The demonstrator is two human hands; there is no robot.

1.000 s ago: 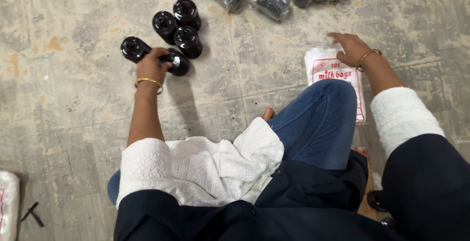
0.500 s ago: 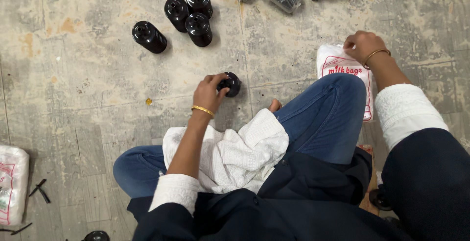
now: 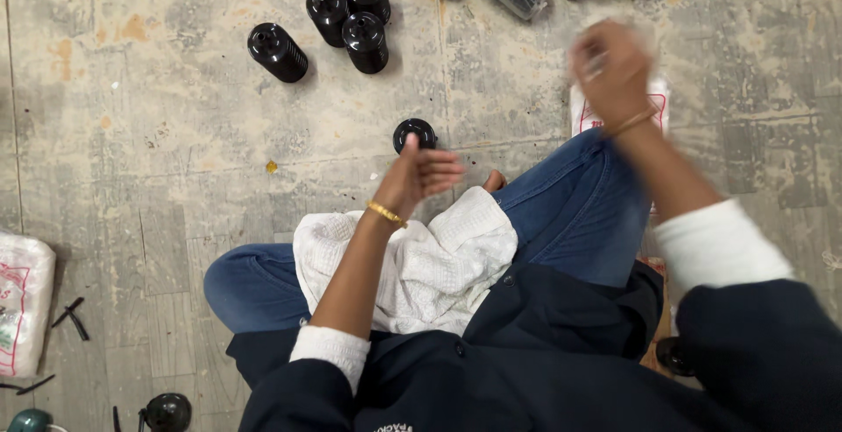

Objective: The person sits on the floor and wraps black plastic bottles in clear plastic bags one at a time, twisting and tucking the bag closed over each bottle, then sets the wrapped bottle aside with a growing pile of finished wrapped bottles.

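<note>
From the head view, your left hand (image 3: 419, 178) hangs above the white cloth (image 3: 421, 261) on your lap, fingers loosely spread and holding nothing. Just beyond its fingertips a black bottle (image 3: 414, 134) stands alone on the concrete floor (image 3: 175, 134), with bare floor on its left. Four more black bottles (image 3: 338, 15) cluster far left. Your right hand (image 3: 611, 68) is raised and blurred above the white packet (image 3: 586, 114); its grip can't be made out.
</note>
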